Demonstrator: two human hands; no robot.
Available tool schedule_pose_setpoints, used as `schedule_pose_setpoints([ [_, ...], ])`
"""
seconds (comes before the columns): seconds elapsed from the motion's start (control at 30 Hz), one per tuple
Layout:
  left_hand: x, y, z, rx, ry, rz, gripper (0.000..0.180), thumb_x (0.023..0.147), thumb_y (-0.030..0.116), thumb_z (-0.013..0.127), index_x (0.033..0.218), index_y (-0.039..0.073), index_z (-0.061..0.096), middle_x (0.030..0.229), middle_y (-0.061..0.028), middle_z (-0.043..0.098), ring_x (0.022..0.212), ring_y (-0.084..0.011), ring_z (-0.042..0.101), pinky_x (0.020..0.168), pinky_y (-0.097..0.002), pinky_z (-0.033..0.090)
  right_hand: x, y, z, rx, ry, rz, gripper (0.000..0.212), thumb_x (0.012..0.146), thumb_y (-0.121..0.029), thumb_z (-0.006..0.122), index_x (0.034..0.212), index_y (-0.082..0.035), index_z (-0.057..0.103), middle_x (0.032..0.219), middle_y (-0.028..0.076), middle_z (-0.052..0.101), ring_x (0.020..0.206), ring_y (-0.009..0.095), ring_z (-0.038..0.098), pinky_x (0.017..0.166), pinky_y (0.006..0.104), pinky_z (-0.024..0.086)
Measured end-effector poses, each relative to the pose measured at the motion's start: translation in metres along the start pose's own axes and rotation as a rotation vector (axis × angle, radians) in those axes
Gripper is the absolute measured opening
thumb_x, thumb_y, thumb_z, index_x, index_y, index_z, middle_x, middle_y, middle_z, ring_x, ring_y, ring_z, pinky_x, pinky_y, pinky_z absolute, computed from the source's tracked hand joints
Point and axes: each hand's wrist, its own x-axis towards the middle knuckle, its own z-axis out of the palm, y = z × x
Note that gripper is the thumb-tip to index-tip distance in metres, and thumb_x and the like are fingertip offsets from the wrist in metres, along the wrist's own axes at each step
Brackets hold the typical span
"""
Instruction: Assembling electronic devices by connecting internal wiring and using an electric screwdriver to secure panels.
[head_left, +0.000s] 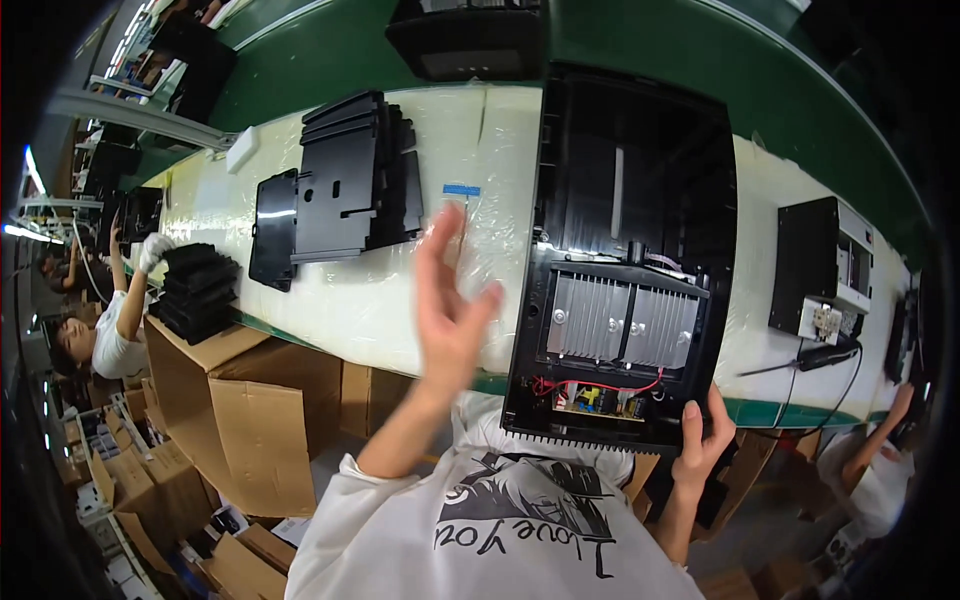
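A long black appliance housing [640, 160] lies open-faced on the workbench in front of me. Finned silver heat sinks [590, 318] sit in its lower half, with a small circuit board [600, 402] and a red wire near the end closest to me. My right hand [706, 438] grips the housing's near right corner, thumb on top. Left of the housing, my left hand [450, 325] is raised over the bench, slightly blurred. It is open and holds nothing, its thumb apart from the fingers. Beyond its fingertips a small blue strip [461, 190] lies on the bench.
Stacked black panels [345, 185] stand to the left, and a pile of black parts [198, 290] lies farther left near a co-worker's gloved hand [154, 252]. A cardboard box [262, 440] stands below the bench edge. At right are a black-and-white device [822, 265] and cables.
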Motion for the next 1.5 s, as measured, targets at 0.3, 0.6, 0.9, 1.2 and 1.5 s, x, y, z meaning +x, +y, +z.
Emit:
schedule_pose_setpoints([
  [0.3, 0.119, -0.054, -0.129, 1.28, 0.393, -0.14, 0.1, 0.058, 0.055, 0.078, 0.139, 0.014, 0.035, 0.143, -0.0291, 0.022, 0.131, -0.0437, 0.026, 0.106, -0.0563, 0.018, -0.006, 0.005, 0.003, 0.075, 0.059, 0.081, 0.041, 0.088, -0.016, 0.053, 0.117, 0.013, 0.052, 0.092, 0.004, 0.061, 0.074, 0.007, 0.048, 0.067, 0.0181, 0.037],
  [0.6, 0.111, -0.018, -0.117, 1.051, 0.364, -0.005, 0.094, 0.063, 0.047, 0.076, 0.138, 0.008, 0.035, 0.14, -0.029, 0.028, 0.131, -0.041, 0.025, 0.107, -0.0478, 0.021, 0.033, -0.018, -0.011, -0.131, 0.085, -0.283, 0.056, 0.09, -0.04, 0.043, 0.114, 0.008, 0.057, 0.121, 0.019, 0.057, 0.112, 0.027, 0.052, 0.094, 0.0349, 0.038],
  [0.9, 0.027, 0.06, -0.013, -0.575, -0.351, -0.212, 0.059, 0.087, 0.023, 0.057, 0.132, -0.007, 0.035, 0.113, -0.0149, 0.059, 0.099, -0.0191, 0.06, 0.086, -0.0265, 0.047, 0.096, -0.118, 0.022, 0.459, -0.585, -0.078, 0.054, 0.077, -0.021, 0.072, 0.119, 0.006, 0.051, 0.116, 0.016, 0.055, 0.104, 0.019, 0.054, 0.088, 0.0302, 0.044],
  [1.2, 0.025, 0.031, 0.001, 0.138, -0.206, 0.125, 0.047, 0.081, 0.001, 0.055, 0.128, -0.001, 0.046, 0.117, -0.0161, 0.058, 0.11, -0.0266, 0.056, 0.093, -0.0326, 0.043, 0.148, -0.137, -0.006, -0.158, -0.007, -0.537, 0.015, 0.073, 0.001, 0.071, 0.085, 0.002, 0.06, 0.075, 0.001, 0.063, 0.068, 0.006, 0.056, 0.06, 0.0194, 0.044],
  [1.5, 0.01, -0.002, 0.028, 0.216, -0.136, 0.012, 0.062, 0.077, -0.004, 0.046, 0.138, 0.001, 0.035, 0.14, -0.016, 0.04, 0.13, -0.0282, 0.039, 0.105, -0.0376, 0.032, 0.166, -0.125, 0.005, -0.404, -0.187, -0.658, 0.015, 0.073, 0.001, 0.072, 0.081, 0.002, 0.06, 0.072, 0.003, 0.065, 0.065, 0.006, 0.056, 0.059, 0.0187, 0.042],
])
